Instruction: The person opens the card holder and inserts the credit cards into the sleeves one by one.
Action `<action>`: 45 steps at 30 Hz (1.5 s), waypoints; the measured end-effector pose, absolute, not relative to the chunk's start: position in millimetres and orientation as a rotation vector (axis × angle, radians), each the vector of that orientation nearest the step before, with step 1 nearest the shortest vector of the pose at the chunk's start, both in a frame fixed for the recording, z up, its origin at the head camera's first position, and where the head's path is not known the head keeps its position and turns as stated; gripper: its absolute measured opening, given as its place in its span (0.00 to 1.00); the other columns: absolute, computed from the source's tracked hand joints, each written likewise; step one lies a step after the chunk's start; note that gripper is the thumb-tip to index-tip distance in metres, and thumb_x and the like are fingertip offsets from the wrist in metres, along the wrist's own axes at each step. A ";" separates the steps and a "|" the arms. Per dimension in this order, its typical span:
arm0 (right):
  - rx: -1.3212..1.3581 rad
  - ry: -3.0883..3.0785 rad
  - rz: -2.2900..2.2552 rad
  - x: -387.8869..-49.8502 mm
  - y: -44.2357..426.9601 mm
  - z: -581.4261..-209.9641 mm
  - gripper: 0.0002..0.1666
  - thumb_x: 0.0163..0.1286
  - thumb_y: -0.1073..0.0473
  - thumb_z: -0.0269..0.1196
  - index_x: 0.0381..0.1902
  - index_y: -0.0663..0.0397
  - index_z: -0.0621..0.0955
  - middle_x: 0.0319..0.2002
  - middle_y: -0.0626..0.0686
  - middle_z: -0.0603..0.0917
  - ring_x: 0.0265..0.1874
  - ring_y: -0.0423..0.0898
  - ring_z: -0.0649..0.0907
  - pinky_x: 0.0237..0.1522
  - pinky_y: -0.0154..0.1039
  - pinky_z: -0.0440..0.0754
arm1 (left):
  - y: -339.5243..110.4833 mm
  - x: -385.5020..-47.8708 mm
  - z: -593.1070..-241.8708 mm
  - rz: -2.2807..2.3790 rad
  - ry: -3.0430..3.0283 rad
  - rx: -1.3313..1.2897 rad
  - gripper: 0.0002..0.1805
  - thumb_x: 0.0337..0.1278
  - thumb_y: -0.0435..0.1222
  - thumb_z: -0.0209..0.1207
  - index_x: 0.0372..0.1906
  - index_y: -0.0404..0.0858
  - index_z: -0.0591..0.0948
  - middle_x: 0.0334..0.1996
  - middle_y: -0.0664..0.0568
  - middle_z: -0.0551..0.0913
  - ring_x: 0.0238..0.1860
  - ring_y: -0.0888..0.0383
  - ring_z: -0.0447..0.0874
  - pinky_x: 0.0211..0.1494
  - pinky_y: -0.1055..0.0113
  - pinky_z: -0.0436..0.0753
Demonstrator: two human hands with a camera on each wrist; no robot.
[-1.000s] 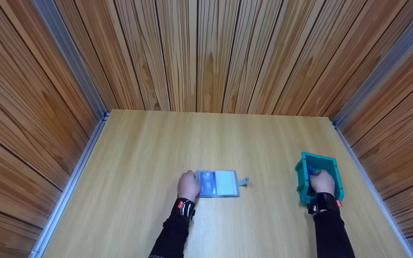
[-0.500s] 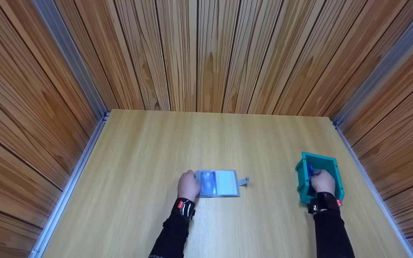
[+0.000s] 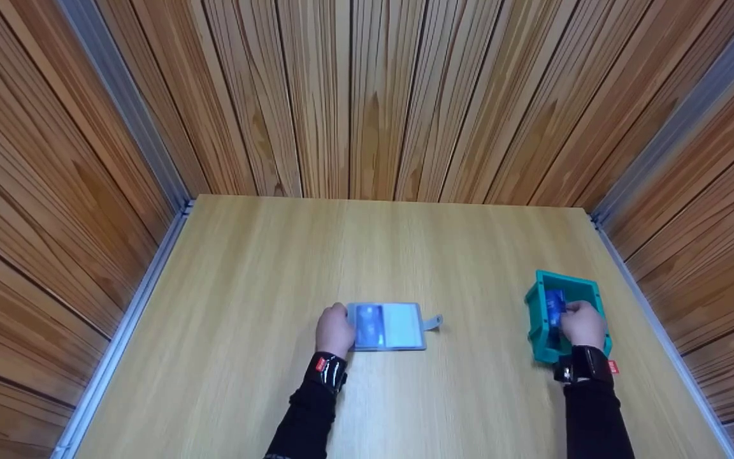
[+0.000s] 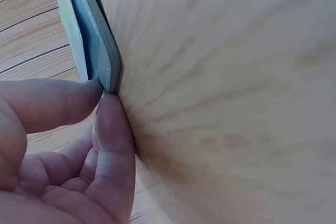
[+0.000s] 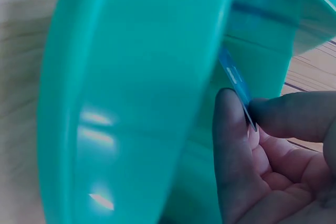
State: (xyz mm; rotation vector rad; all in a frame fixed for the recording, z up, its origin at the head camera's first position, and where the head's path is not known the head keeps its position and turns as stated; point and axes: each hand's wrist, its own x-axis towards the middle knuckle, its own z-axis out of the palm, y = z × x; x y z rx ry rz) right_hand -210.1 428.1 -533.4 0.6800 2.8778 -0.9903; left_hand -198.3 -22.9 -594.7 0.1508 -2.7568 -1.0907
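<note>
A: How do the pieces lie?
B: Open card holder [image 3: 403,326] on tabletop [image 3: 278,268], long axis left to right, snap strap [image 3: 432,323] pointing right. Left hand [image 3: 334,329] pinches its left edge, thumb against finger. Blue card [image 3: 554,307] inside teal bin [image 3: 566,276], long axis near to far; right hand [image 3: 583,324] pinches its right side.
A: Writing?
B: Pale marks [image 5: 234,74] on card, unreadable. Red tag [image 3: 321,364] at left wristband [image 3: 332,371], too small.
A: Surroundings?
B: Light wood-grain top, plank walls [image 3: 373,95], grey metal rails [image 3: 128,335] along the sides.
</note>
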 end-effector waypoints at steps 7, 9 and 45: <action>0.715 2.852 -1.030 -207.2 429.0 -525.6 0.27 0.72 0.62 0.49 0.63 0.76 0.68 0.58 0.76 0.72 0.53 0.67 0.72 0.51 0.59 0.71 | -22.5 -198.2 -594.1 -1.096 -2.772 0.163 0.07 0.41 0.20 0.60 0.30 0.30 0.78 0.26 0.42 0.79 0.33 0.42 0.80 0.39 0.49 0.78; 0.725 2.837 -1.048 -206.3 429.7 -523.3 0.27 0.72 0.63 0.49 0.63 0.76 0.67 0.58 0.75 0.72 0.52 0.67 0.72 0.50 0.59 0.71 | -22.9 -198.3 -593.9 -1.089 -2.774 0.156 0.07 0.42 0.20 0.60 0.29 0.30 0.78 0.26 0.41 0.79 0.32 0.42 0.80 0.39 0.49 0.78; 0.729 2.944 -1.115 -202.9 429.6 -489.4 0.26 0.75 0.61 0.47 0.64 0.73 0.68 0.54 0.71 0.74 0.50 0.65 0.73 0.49 0.56 0.72 | -22.4 -198.7 -593.4 -1.137 -2.799 0.202 0.10 0.42 0.21 0.61 0.35 0.27 0.80 0.30 0.40 0.80 0.35 0.41 0.80 0.43 0.49 0.79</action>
